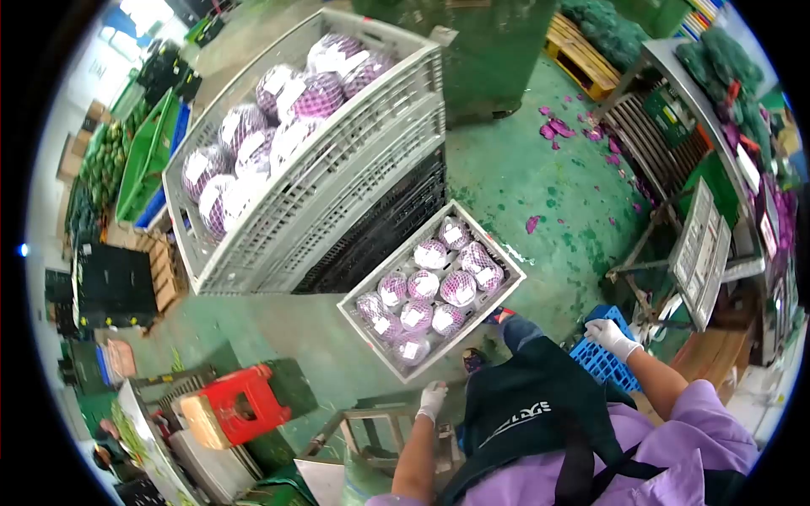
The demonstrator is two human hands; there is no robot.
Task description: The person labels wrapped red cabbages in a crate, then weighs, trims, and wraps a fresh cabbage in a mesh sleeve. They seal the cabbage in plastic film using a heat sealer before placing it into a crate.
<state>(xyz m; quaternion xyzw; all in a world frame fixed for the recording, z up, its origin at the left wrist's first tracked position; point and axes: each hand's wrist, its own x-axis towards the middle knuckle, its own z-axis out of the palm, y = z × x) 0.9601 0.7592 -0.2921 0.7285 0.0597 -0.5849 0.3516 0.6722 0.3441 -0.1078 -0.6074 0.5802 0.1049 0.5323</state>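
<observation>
My left hand, in a white glove, hangs beside my apron with its fingers curled in and nothing showing in it. My gloved right hand is out to the other side, over a blue plastic crate in this view, fingers a little apart and bare of any load. On the floor ahead of my feet stands a grey crate holding several red cabbages in white netting with labels.
A tall stack of grey crates, its top one full of netted red cabbages, rises left of the floor crate. Purple leaves litter the green floor. A red stool stands lower left, a metal table at right.
</observation>
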